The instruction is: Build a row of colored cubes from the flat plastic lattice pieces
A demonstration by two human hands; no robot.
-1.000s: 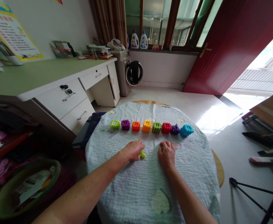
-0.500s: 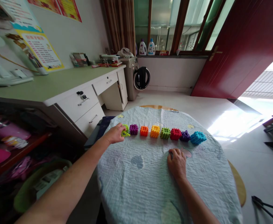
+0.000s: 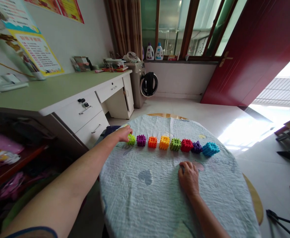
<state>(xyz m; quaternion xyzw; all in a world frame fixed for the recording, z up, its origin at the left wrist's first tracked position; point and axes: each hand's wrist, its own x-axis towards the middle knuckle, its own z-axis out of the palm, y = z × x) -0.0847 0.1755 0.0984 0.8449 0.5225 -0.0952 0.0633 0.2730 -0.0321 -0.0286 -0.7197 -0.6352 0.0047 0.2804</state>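
At the left end of a row of plastic lattice cubes, my left hand (image 3: pixel 125 133) has its fingers closed on the light green cube (image 3: pixel 131 139). The fingers partly cover its left and back side. To the right stand a purple cube (image 3: pixel 141 140), an orange cube (image 3: pixel 152 142), a yellow cube (image 3: pixel 164 142), a green cube (image 3: pixel 175 144), a red cube (image 3: pixel 186 145), a dark purple block (image 3: pixel 197 147) and a larger blue block (image 3: pixel 210 149). My right hand (image 3: pixel 189 178) rests palm down on the cloth, loosely bent and apart from the blocks, with a dark patch beside its thumb.
A pale blue patterned cloth (image 3: pixel 160 198) covers the round table. On the left are a desk (image 3: pixel 80 84) with drawers and a shelf of pink items. A washing machine (image 3: pixel 136 82) with its door ajar stands behind, near a red door (image 3: pixel 244 56). Black tripod-like legs (image 3: pixel 274 215) show lower right.
My left hand has shifted to the back left of the light green cube, whose loose-looking front part now appears upright against it. The view has turned slightly; my right hand stays put.
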